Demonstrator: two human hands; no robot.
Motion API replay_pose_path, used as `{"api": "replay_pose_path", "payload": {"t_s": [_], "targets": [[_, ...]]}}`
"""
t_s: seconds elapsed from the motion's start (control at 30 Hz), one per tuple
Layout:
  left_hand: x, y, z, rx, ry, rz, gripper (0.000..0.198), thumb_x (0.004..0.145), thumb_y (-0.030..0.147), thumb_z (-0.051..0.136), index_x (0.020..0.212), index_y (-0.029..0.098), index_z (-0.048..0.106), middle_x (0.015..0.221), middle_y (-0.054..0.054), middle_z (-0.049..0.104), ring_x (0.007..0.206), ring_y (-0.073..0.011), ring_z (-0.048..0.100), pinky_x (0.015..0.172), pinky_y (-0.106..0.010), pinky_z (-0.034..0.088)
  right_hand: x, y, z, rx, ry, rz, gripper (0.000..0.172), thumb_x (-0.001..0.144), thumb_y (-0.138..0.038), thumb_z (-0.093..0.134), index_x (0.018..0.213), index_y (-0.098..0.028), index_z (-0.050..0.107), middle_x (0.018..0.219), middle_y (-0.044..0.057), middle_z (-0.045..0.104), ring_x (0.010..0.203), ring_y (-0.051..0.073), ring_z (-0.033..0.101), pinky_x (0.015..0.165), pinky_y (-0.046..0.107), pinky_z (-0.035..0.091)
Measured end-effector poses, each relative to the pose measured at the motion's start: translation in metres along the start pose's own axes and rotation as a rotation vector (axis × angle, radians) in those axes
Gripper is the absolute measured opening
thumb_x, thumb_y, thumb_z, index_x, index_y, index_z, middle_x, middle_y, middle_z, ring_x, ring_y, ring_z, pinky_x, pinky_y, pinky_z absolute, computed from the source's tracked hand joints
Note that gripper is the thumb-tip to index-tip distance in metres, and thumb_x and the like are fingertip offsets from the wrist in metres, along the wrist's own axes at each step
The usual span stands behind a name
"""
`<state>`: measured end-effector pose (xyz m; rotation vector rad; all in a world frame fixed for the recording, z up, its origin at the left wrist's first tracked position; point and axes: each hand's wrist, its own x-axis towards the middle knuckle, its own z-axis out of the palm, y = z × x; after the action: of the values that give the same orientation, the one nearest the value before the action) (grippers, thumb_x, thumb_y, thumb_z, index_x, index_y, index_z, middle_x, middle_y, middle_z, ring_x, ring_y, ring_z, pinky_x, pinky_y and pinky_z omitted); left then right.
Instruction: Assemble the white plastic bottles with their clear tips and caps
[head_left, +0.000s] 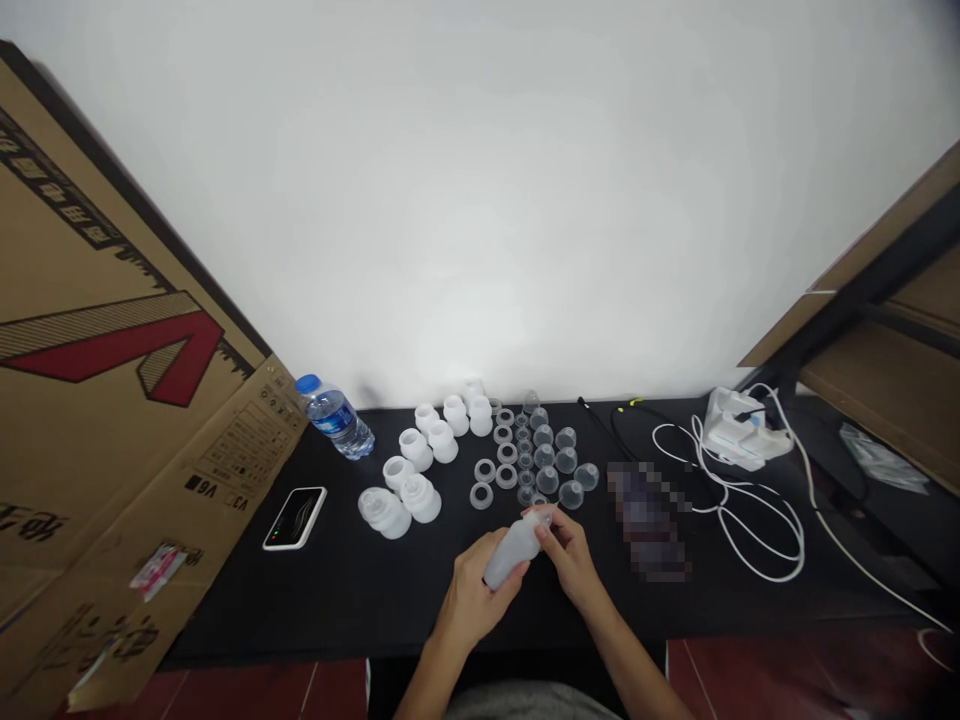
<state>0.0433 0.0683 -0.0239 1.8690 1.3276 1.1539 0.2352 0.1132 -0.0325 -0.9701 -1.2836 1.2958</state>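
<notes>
Near the table's front edge, my left hand (474, 590) is wrapped round the body of a frosted baby bottle (511, 553), which lies tilted with its neck up and to the right. My right hand (571, 556) pinches a small clear piece (544, 517) at the bottle's neck; the fingers partly hide it. Just beyond my hands lie several translucent rings (507, 453), a column of small clear fittings (526, 461) and several clear domed caps (566, 460). To the left stand several white bottles (442, 441); the nearest one (384, 512) has a clear top on it.
A water bottle (339, 420) leans at the back left, behind a white-framed phone (295, 518). Cardboard (150, 400) walls the left side. On the right are a blurred-out item (649, 525), a white power strip (742, 430) and looped white cables (799, 540).
</notes>
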Motion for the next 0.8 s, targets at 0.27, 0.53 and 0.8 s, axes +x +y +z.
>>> {"api": "replay_pose_path", "payload": {"t_s": [0.27,0.53,0.8], "targets": [[0.0005,0.0021,0.0011,0.086,0.022,0.01,0.035,0.1,0.032,0.069,0.135,0.027,0.068,0.114,-0.009,0.079,0.101,-0.0276,0.077,0.09,-0.039,0.064,0.0024,-0.0001,0.0026,0.007,0.03,-0.003,0.043,0.096,-0.062,0.074,0.108,-0.021,0.081,0.098,0.009,0.077,0.084,0.025,0.067,0.074,0.033,0.054],[-0.0003,-0.0001,-0.0025,-0.006,-0.027,-0.065,0.034,0.101,0.037,0.069,0.134,0.027,0.07,0.118,-0.009,0.079,0.102,-0.0272,0.077,0.089,-0.038,0.064,0.0009,-0.006,0.0009,0.035,0.009,0.012,0.055,0.091,-0.069,0.075,0.118,-0.022,0.082,0.099,0.01,0.076,0.08,0.025,0.065,0.069,0.033,0.052],[-0.0004,-0.0015,0.0025,0.081,0.008,-0.006,0.034,0.101,0.034,0.069,0.134,0.026,0.071,0.112,-0.009,0.08,0.097,-0.0276,0.076,0.087,-0.04,0.064,0.0008,-0.0019,0.0039,0.033,0.036,0.014,0.044,0.094,-0.063,0.077,0.107,-0.021,0.082,0.093,0.006,0.075,0.077,0.021,0.062,0.07,0.03,0.051]]}}
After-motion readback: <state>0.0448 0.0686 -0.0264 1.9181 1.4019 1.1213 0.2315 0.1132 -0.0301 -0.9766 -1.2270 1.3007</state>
